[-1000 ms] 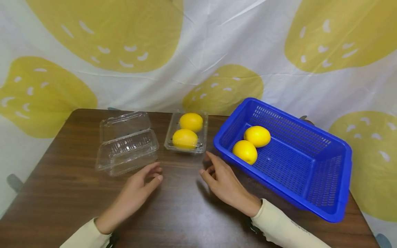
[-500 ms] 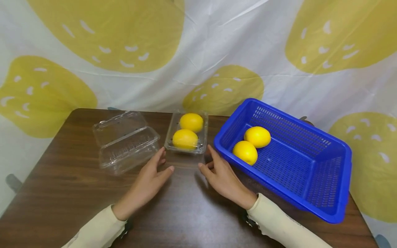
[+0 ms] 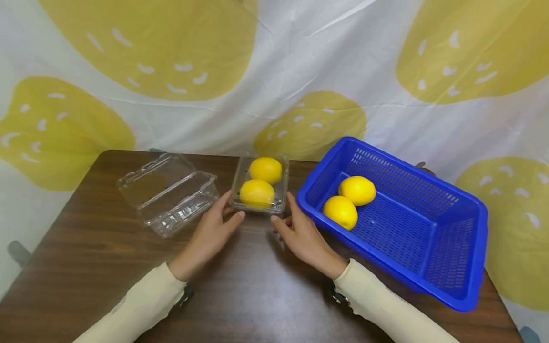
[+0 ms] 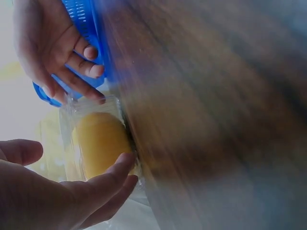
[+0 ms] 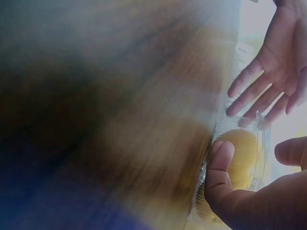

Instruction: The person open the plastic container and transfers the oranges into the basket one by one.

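Observation:
A clear plastic clamshell box, lid down, stands at the middle back of the table with two lemons inside, a front lemon and a back lemon. At its front left corner is my left hand, fingers fairly straight along the side and thumb near the front edge. My right hand mirrors it at the front right corner, between box and basket. In the left wrist view, fingers overlap the box wall below the lemon. The right wrist view shows a bent finger in front of the box.
To the left lies a second clear clamshell, its lid folded back. A blue plastic basket with two lemons at its left end stands on the right. Behind the wooden table hangs a white curtain with yellow prints.
My left hand has moved right and forward from the left clamshell to the lemon box. That left clamshell has turned and shifted slightly left. My right hand has edged forward and left.

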### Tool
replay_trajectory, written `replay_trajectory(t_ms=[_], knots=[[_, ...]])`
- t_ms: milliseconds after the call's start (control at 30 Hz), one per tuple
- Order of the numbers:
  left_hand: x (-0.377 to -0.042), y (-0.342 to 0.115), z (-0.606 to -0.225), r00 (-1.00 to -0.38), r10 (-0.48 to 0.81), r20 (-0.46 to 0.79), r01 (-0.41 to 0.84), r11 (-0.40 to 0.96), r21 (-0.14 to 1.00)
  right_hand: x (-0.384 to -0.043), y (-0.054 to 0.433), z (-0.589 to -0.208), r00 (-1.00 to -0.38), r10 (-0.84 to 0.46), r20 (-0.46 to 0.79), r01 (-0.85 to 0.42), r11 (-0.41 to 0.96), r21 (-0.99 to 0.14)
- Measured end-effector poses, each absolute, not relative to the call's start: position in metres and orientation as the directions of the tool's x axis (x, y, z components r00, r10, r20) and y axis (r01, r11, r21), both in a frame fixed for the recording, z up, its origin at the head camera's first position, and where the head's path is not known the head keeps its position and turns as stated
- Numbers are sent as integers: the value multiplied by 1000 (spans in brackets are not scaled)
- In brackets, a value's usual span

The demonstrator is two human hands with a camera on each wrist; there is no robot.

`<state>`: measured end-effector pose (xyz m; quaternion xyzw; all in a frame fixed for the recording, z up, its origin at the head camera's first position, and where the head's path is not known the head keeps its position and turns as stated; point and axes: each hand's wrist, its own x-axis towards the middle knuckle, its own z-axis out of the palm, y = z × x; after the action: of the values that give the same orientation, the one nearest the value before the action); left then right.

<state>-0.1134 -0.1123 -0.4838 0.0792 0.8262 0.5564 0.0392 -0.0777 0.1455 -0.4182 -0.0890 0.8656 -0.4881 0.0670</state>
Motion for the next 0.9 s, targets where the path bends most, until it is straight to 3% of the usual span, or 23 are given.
replay_trajectory(t_ms=[200, 533, 767, 900], knots=[[-119, -109, -491, -989, 149, 16, 72, 376, 924, -79, 144, -418, -974, -219, -53, -68, 511, -857], [-96, -112, -494, -984, 168, 52, 120, 420, 900, -66, 146, -417, -969, -243, -31, -99, 504, -858], [-65, -112, -461, -977, 180, 116, 180, 400, 899, -51, 149, -417, -967, -249, -49, -88, 510, -856], [-48, -111, -434, -980, 180, 83, 148, 387, 910, -41, 150, -417, -956, -288, -61, -88, 478, -874]])
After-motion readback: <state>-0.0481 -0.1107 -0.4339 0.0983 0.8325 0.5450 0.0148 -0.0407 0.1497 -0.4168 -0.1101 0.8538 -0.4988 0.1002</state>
